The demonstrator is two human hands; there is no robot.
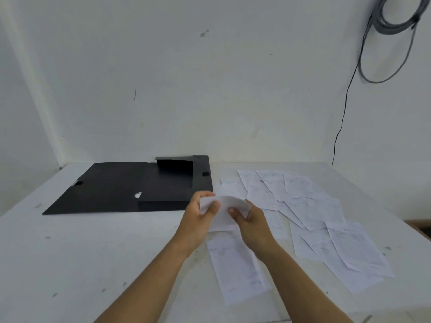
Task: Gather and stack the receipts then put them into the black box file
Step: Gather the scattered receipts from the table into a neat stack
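While both hands meet over the middle of the white bench [98, 257], each has a grip closed on the same small bundle of receipts [225, 207]: the left hand [198, 217] pinches its left end with the thumb on top, and the right hand [253, 223] pinches the right end, so the paper bows upward between them with its long axis running left to right. How many slips are in the bundle cannot be told. Most of the task's paper is not yet gathered. One long receipt [235, 264] lies flat just below the hands, its long axis running near to far, and a loose spread of overlapping receipts [310, 206] covers the bench to the right, from the far edge down toward the near right. That spread lies on the right hand's side and well apart from the left, so the right hand looks the likelier one to reach for the next slip while the left keeps the bundle. The black box file [130, 187] lies open and flat to the far left, its tray part just beyond the left hand and its lid flap folded out further left, so the finished stack would travel leftward and away. A coiled cable [394, 38] hangs on the wall at the far right, clear of the work.
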